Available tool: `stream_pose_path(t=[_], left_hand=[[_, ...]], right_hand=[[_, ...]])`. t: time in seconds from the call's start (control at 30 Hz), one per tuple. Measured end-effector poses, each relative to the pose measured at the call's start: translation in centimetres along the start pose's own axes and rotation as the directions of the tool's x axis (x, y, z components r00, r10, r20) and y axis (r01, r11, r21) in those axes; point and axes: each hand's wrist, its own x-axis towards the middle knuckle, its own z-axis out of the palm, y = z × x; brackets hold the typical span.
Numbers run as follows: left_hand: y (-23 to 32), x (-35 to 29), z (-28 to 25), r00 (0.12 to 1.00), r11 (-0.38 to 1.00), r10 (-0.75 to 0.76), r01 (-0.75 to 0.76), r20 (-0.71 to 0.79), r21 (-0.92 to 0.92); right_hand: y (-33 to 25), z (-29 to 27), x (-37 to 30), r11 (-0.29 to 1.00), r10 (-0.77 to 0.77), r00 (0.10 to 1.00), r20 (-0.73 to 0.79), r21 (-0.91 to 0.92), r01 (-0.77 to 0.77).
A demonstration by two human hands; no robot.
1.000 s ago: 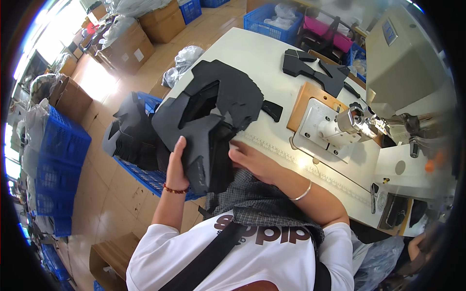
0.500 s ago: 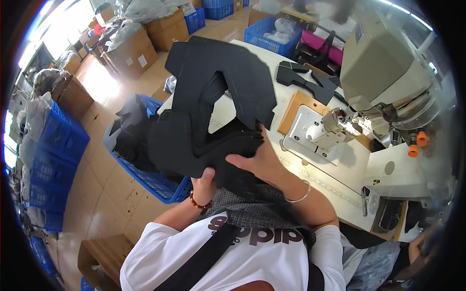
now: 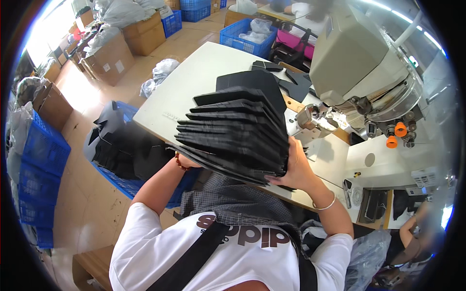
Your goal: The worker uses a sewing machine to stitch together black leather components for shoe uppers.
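Black panels (image 3: 233, 128) fan out between the two hands (image 3: 298, 169), which grasp their opposite sides.

Factory workshop, large industrial machine (image 3: 357, 63), stacked blue crates (image 3: 41, 150), cardboard boxes (image 3: 110, 59)

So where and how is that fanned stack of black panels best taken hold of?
Probably by its near right corner, coming from the right: the stack of black panels has its layers packed closer together there, giving a firm edge to clasp. Along the left side they fan apart, so a pinch there may catch only some; support from below looks safer.
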Motion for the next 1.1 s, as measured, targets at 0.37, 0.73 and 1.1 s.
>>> stream_pose_path(t=[0.37,0.73,1.1], left_hand=[[1.4,3.4,6.9,0.998,0.836,-0.051,0.057,0.025,-0.546],[0.7,5.2,6.0,0.990,0.963,-0.040,0.003,-0.133,-0.268],[0.7,5.1,6.0,0.996,0.931,-0.017,-0.016,-0.086,-0.366]], right_hand=[[2.0,-1.7,-4.3,0.996,0.091,0.996,0.027,-0.003,-0.091],[0.9,0.1,-3.6,0.979,0.182,0.968,-0.174,0.120,-0.162],[-1.7,-3.6,-1.9,0.909,0.238,0.949,-0.206,0.393,-0.143]])
